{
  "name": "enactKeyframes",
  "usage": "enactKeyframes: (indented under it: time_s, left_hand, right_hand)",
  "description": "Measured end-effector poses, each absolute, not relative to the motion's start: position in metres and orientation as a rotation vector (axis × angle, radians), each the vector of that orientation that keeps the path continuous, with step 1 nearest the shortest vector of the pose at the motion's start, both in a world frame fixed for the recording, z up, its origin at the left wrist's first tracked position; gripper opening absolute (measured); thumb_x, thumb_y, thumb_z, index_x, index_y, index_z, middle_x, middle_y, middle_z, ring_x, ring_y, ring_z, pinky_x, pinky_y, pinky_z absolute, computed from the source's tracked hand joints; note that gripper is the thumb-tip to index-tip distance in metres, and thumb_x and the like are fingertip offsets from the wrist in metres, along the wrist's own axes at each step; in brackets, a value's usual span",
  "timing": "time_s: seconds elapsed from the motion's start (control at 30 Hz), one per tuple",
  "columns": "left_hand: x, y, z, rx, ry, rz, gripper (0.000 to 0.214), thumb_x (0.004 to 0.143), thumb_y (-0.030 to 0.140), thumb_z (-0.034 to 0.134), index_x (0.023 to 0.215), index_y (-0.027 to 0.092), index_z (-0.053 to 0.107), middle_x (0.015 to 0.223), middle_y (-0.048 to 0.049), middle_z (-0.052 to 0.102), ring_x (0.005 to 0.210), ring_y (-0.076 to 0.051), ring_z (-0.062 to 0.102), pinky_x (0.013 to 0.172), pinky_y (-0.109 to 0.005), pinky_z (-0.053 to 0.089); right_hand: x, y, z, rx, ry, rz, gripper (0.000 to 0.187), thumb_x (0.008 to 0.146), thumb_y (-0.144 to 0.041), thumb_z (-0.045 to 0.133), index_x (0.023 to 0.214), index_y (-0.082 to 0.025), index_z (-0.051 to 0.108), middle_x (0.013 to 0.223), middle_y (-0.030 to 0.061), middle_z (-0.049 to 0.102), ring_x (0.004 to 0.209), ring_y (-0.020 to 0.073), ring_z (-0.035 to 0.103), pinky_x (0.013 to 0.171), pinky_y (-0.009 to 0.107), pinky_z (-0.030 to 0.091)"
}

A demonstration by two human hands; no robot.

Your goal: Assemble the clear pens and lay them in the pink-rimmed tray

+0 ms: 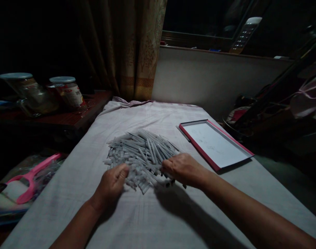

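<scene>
A heap of slim, grey-white pens (144,147) lies on the cloth-covered table, many pointing away from me and some with dark ends. At the heap's near left edge is my left hand (112,181), its fingers curled and thumb pressed in; whatever it grips is hidden. My right hand (182,167) is closed at the near right edge, pinching a pale pen that points left over the heap. Dark pen ends show beneath this hand. Beyond it lies a shallow, red-edged tray (199,152) with a white inside.
One loose pen (183,134) lies along the tray's left side. Lidded plastic jars (69,95) stand on a dark red side table (95,103) at left. Below them is a pink-handled object (30,178). A bottle (244,36) leans on the window sill; a curtain (142,52) hangs behind.
</scene>
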State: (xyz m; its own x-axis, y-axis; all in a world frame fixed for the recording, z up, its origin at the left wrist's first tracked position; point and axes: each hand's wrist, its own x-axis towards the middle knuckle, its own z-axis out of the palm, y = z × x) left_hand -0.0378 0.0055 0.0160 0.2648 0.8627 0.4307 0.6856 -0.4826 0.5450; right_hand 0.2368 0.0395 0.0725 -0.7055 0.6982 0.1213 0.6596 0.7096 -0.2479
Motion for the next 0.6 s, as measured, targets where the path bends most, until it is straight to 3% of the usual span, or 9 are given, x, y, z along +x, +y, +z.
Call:
enactKeyframes:
  time_s: [0.03, 0.1, 0.2, 0.33, 0.47, 0.6]
  left_hand:
    - [-0.039, 0.008, 0.015, 2.182, 1.545, 1.069, 0.048, 0.103, 0.037, 0.027, 0.063, 0.021, 0.049, 0.052, 0.0029, 0.049, 0.047, -0.013, 0.051, 0.046, -0.023, 0.041]
    - [-0.037, 0.011, 0.012, 2.171, 1.615, 1.091, 0.042, 0.101, 0.039, 0.033, 0.071, 0.020, 0.056, 0.058, 0.0020, 0.057, 0.054, -0.014, 0.057, 0.052, -0.024, 0.044]
    - [-0.024, 0.013, 0.006, 2.367, 1.528, 1.194, 0.027, 0.100, 0.033, 0.043, 0.107, 0.019, 0.064, 0.095, -0.0067, 0.071, 0.086, -0.020, 0.067, 0.076, -0.031, 0.053]
    - [-0.014, 0.013, -0.004, 2.600, 1.514, 1.096, 0.038, 0.098, 0.019, 0.042, 0.133, 0.019, 0.055, 0.107, -0.0097, 0.067, 0.097, -0.022, 0.063, 0.084, -0.036, 0.052]
    - [-0.020, 0.014, -0.013, 2.655, 1.560, 1.022, 0.044, 0.097, 0.017, 0.042, 0.141, 0.021, 0.048, 0.115, -0.0113, 0.065, 0.106, -0.025, 0.059, 0.089, -0.042, 0.049]
    - [-0.020, 0.013, -0.017, 2.633, 1.530, 1.055, 0.039, 0.098, 0.020, 0.043, 0.136, 0.021, 0.052, 0.116, -0.0106, 0.064, 0.107, -0.025, 0.059, 0.091, -0.042, 0.048]
  right_hand:
    - [0.239, 0.045, 0.076, -1.138, -2.725, 0.187, 0.023, 0.093, -0.027, 0.058, 0.072, -0.020, 0.065, 0.061, 0.0038, 0.065, 0.055, 0.0145, 0.055, 0.054, 0.025, 0.034]
    - [0.237, 0.057, 0.083, -1.327, -2.708, 0.054, 0.024, 0.095, -0.032, 0.055, 0.079, -0.019, 0.067, 0.071, 0.0076, 0.071, 0.063, 0.0166, 0.062, 0.058, 0.025, 0.037]
    - [0.215, 0.071, 0.087, -1.720, -2.503, -0.017, 0.028, 0.099, -0.035, 0.045, 0.098, -0.020, 0.069, 0.089, 0.0103, 0.076, 0.077, 0.0196, 0.068, 0.064, 0.025, 0.040]
    - [0.178, 0.079, 0.073, -1.871, -2.305, 0.125, 0.030, 0.098, -0.029, 0.042, 0.111, -0.019, 0.067, 0.101, 0.0110, 0.076, 0.090, 0.0236, 0.071, 0.071, 0.028, 0.045]
    - [0.177, 0.089, 0.065, -1.807, -2.279, 0.186, 0.034, 0.099, -0.033, 0.042, 0.117, -0.020, 0.067, 0.107, 0.0099, 0.075, 0.100, 0.0241, 0.069, 0.080, 0.029, 0.047]
    - [0.220, 0.116, 0.067, -2.134, -2.202, 0.080, 0.038, 0.101, -0.036, 0.037, 0.114, -0.021, 0.069, 0.114, 0.0117, 0.072, 0.107, 0.0243, 0.067, 0.085, 0.029, 0.047]
